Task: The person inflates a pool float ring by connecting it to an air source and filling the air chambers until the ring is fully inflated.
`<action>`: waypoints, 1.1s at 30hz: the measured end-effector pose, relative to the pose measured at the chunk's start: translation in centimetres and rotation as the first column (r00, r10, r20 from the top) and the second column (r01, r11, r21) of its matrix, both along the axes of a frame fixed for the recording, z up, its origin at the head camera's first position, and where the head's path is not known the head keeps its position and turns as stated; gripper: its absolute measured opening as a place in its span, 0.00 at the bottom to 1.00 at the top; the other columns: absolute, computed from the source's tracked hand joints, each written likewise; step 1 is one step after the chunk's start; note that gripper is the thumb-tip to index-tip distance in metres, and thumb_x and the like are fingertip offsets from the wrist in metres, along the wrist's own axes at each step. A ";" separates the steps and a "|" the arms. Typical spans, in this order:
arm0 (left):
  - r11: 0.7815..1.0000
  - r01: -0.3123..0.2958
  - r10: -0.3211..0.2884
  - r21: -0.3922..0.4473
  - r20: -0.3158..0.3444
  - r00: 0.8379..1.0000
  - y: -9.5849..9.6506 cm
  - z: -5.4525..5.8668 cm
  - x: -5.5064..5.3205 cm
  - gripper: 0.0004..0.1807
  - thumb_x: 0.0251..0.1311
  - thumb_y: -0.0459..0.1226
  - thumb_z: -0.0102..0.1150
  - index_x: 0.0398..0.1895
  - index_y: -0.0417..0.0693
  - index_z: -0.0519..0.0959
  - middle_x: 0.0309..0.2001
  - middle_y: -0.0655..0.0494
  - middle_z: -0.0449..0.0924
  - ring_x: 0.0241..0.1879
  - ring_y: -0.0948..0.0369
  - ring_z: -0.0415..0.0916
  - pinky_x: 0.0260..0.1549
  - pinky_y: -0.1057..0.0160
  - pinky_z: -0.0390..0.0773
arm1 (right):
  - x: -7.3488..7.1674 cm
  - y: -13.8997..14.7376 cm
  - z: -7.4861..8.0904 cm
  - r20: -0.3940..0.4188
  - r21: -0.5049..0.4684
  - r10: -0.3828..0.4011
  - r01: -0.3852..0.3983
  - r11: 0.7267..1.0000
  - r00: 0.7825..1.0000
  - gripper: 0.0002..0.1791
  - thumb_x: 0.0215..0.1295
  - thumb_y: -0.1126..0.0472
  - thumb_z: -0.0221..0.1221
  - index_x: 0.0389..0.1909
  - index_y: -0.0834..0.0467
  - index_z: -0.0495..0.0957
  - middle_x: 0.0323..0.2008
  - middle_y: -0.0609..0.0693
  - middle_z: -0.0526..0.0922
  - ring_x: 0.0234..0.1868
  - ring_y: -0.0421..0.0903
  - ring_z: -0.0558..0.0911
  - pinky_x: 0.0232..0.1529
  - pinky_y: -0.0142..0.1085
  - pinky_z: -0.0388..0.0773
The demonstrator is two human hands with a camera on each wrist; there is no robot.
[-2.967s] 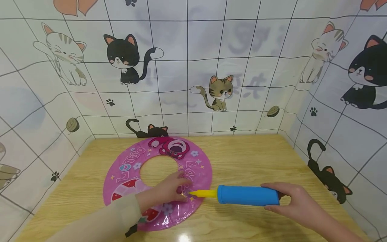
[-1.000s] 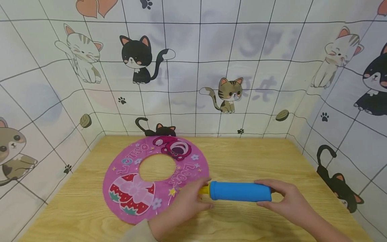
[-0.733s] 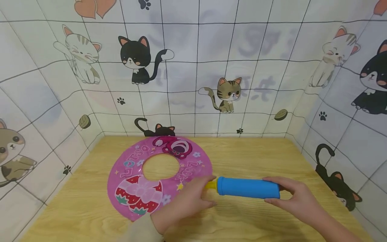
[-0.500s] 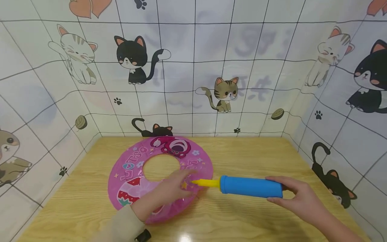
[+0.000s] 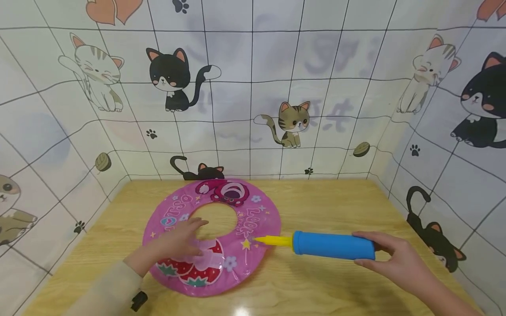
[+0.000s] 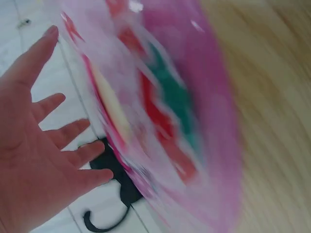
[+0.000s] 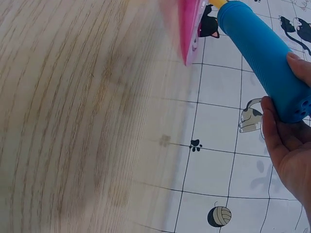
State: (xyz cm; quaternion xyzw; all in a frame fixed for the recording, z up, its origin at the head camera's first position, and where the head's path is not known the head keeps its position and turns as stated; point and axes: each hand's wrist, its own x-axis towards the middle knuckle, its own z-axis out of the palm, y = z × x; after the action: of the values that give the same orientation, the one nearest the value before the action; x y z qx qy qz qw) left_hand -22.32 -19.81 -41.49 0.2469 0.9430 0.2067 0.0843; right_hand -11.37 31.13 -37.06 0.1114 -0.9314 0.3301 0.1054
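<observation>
A pink swim ring, printed with strawberries and a bear, lies flat-looking on the wooden table. My left hand is over the ring's left part with its fingers spread and holds nothing; the left wrist view shows the same hand apart from the ring's surface. With my right hand I grip the rear end of a blue hand pump between thumb and fingers. Its yellow nozzle points left and its tip is at the ring's right side; whether it sits in a valve I cannot tell.
Behind and at both sides stands a white wall covering with a grid and cartoon cats. The wooden table reaches up to it. A small black object shows beneath my left sleeve.
My left hand has let go of the area around the yellow nozzle and moved left over the ring. My right hand still grips the pump, which has shifted slightly right.
</observation>
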 end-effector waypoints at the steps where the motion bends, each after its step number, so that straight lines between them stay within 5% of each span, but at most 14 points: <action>1: 1.000 -0.016 0.016 -0.019 -0.004 1.000 -0.7 -0.2 -0.2 0.47 0.48 0.46 0.76 0.70 0.42 0.64 0.70 0.36 0.58 0.67 0.37 0.57 0.58 0.37 0.66 | 0.0 0.1 0.0 0.002 0.001 -0.006 0.006 1.000 1.000 0.32 0.49 0.54 0.75 0.57 0.56 0.79 0.54 0.59 0.80 0.49 0.60 0.80 0.37 0.30 0.80; 5: 0.996 -0.070 0.073 -0.064 0.042 0.997 -3.0 -1.1 -0.4 0.46 0.47 0.47 0.76 0.70 0.43 0.65 0.71 0.34 0.54 0.67 0.35 0.56 0.58 0.37 0.66 | -0.1 0.3 0.1 0.031 -0.009 -0.013 0.013 1.000 0.999 0.33 0.50 0.53 0.74 0.58 0.56 0.78 0.54 0.60 0.79 0.49 0.61 0.80 0.37 0.31 0.80; 10: 0.996 -0.020 0.028 -0.085 0.088 0.996 -4.4 -2.0 -0.1 0.45 0.48 0.52 0.74 0.68 0.43 0.68 0.71 0.32 0.53 0.66 0.32 0.56 0.57 0.35 0.65 | -0.4 0.4 0.1 0.054 -0.016 -0.020 0.021 1.000 0.998 0.33 0.50 0.51 0.74 0.58 0.56 0.77 0.55 0.61 0.79 0.51 0.62 0.79 0.38 0.32 0.80; 14: 0.998 0.010 -0.004 -0.063 0.089 0.996 -5.0 -1.9 0.9 0.44 0.49 0.50 0.73 0.67 0.41 0.68 0.70 0.29 0.53 0.65 0.31 0.56 0.59 0.35 0.63 | -0.9 0.3 0.1 0.059 -0.015 -0.023 0.024 1.000 0.998 0.33 0.51 0.50 0.73 0.58 0.56 0.77 0.55 0.61 0.78 0.50 0.61 0.79 0.38 0.31 0.80; 23: 0.998 -0.047 0.054 -0.051 0.146 0.988 -5.8 -1.4 3.1 0.46 0.43 0.50 0.77 0.67 0.45 0.70 0.71 0.32 0.54 0.66 0.32 0.56 0.57 0.33 0.64 | -1.7 0.2 -0.2 0.069 -0.025 0.018 -0.016 1.000 0.997 0.32 0.51 0.55 0.73 0.59 0.57 0.77 0.56 0.63 0.77 0.51 0.64 0.79 0.40 0.34 0.81; 33: 0.999 -0.050 0.048 0.008 0.152 0.987 -8.3 -1.6 5.1 0.43 0.46 0.48 0.75 0.66 0.44 0.70 0.67 0.33 0.62 0.64 0.30 0.58 0.55 0.31 0.64 | -2.5 -0.3 -0.6 0.074 -0.064 0.081 -0.076 0.995 0.994 0.31 0.52 0.57 0.73 0.58 0.58 0.77 0.56 0.63 0.78 0.51 0.63 0.79 0.40 0.31 0.80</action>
State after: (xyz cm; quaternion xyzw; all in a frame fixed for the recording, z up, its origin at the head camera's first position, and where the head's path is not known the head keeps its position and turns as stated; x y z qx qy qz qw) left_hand -17.17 -28.10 -43.05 0.2078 0.9384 0.2322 0.1492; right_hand -13.89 30.81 -37.69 0.1319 -0.9192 0.3662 0.0600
